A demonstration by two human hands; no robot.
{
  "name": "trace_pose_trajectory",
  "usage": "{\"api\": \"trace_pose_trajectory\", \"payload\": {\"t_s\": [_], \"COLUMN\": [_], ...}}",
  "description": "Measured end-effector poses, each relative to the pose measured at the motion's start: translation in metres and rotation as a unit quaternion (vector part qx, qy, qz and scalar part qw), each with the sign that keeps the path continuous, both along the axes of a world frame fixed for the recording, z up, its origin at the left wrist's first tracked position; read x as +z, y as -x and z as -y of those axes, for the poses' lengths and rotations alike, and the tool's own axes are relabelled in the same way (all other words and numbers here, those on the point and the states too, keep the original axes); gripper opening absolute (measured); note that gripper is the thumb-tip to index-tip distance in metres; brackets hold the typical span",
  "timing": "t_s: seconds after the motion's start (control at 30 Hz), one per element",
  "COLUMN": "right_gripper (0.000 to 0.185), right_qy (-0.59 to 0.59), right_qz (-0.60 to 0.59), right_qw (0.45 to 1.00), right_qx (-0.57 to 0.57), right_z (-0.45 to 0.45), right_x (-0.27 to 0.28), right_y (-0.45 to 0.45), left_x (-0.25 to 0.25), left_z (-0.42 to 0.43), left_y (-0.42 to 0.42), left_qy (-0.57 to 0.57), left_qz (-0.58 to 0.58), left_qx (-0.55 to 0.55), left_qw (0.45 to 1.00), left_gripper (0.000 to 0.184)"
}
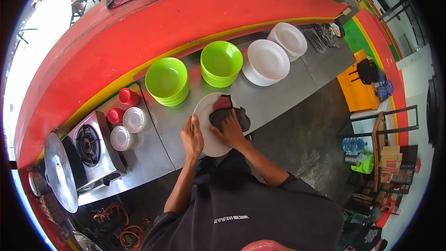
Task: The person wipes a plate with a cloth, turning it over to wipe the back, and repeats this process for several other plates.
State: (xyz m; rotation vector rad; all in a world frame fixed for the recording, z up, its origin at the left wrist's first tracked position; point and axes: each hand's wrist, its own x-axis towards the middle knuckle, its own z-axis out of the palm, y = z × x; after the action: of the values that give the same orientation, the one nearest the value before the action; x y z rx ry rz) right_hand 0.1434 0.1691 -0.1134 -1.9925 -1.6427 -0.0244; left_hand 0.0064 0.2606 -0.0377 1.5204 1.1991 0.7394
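Observation:
My left hand (192, 137) grips the left rim of a white plate (211, 145), thumb pointing up along its edge. The plate is held in front of me by the counter's near edge. On the plate's upper right part lies a dark grey and maroon cloth (241, 120), bunched up. My right hand (230, 131) presses on this cloth against the plate, fingers over the fabric. Beyond the plate stand two stacks of green bowls, the left stack (167, 80) and the middle stack (222, 62).
White plates (267, 60) are stacked right of the bowls, with another white stack (289, 39) behind. Cutlery (320, 37) lies at the counter's far right. At left are a gas stove (90, 146), red cups (128, 96) and clear-lidded containers (134, 119). A red wall (186, 23) runs behind.

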Motion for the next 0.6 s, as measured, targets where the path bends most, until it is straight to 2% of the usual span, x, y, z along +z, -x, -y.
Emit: {"api": "trace_pose_trajectory", "payload": {"t_s": [0.1,0.2,0.27,0.37,0.4,0.47,0.57,0.6], "right_gripper": [0.066,0.064,0.063,0.063,0.064,0.069,0.071,0.071], "right_qy": [0.14,0.21,0.133,-0.022,0.03,0.246,0.033,-0.015], "right_qz": [0.006,-0.081,-0.143,-0.194,-0.182,-0.117,-0.073,-0.058], "right_qw": [0.989,0.966,0.967,0.967,0.968,0.942,0.99,0.994], "right_qx": [0.035,0.126,0.163,0.163,0.17,0.195,0.119,0.094], "right_z": [0.017,0.04,0.051,0.031,0.025,0.002,-0.017,-0.023], "right_x": [0.017,0.027,0.017,0.022,0.025,0.055,0.026,0.023], "right_y": [0.009,0.03,0.05,0.067,0.059,0.038,0.021,0.016], "left_x": [0.004,0.0,-0.005,0.003,0.005,0.01,0.028,0.026], "left_z": [0.0,-0.005,-0.008,-0.003,-0.001,0.0,0.007,0.009], "left_y": [0.005,0.01,0.01,0.004,0.002,-0.002,0.001,0.003], "left_qy": [-0.008,-0.014,-0.03,0.012,0.023,0.043,0.089,0.056], "left_qz": [0.037,0.073,0.104,0.11,0.118,0.131,0.153,0.135], "left_qx": [0.043,0.077,0.09,0.079,0.072,0.053,0.041,0.044], "left_qw": [0.998,0.994,0.99,0.991,0.99,0.989,0.983,0.988], "left_gripper": [0.053,0.053,0.053,0.054,0.053,0.053,0.052,0.052]}}
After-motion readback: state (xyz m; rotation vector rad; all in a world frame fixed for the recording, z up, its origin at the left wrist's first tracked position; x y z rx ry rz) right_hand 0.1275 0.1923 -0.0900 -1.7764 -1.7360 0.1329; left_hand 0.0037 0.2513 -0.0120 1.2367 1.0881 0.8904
